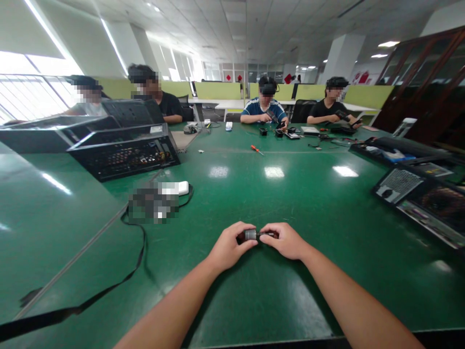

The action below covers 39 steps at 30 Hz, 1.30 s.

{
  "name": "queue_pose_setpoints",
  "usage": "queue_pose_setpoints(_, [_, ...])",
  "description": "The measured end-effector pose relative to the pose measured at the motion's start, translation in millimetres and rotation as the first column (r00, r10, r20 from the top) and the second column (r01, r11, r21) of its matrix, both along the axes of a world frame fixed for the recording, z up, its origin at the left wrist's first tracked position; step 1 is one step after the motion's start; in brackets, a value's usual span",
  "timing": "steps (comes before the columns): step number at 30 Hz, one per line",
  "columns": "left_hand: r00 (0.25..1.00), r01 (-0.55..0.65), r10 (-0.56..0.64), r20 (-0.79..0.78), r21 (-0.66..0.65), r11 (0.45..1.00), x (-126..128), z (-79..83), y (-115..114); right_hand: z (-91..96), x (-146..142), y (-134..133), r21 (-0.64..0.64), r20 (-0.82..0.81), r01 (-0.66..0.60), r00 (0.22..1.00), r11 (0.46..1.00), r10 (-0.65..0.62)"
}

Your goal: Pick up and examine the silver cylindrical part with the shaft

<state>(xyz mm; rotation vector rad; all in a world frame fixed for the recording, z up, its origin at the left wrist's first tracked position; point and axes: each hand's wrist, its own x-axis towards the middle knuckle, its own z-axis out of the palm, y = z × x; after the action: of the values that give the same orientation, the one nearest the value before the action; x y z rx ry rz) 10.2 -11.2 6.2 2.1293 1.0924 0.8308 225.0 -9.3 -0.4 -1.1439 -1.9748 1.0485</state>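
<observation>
Over the near middle of the green table (240,194), both hands meet at a small grey metal cylinder (250,235). A thin dark rod-like part (267,234) extends from its right end. My left hand (232,245) is closed around the cylinder, thumb in front and fingers behind. The thin part is pinched by my right hand (285,240), whose fingers hide its far end. The exact kind of this piece cannot be made out, nor whether the two parts are joined.
Open black computer cases stand at left (123,152) and right (421,198). A white device (178,188) with a black strap (134,274) lies left of my hands. An orange-handled screwdriver (256,150) lies farther back. Several people sit around the far side among small parts.
</observation>
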Motion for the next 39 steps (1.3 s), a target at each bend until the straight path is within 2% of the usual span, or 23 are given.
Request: queue_pose_setpoints(39, [0.999,-0.038,0.038,-0.006,-0.003,0.999,-0.6,2.3,-0.7,-5.3,2.4,2.1,-0.116,-0.035,-0.004,0.999,0.993,0.0])
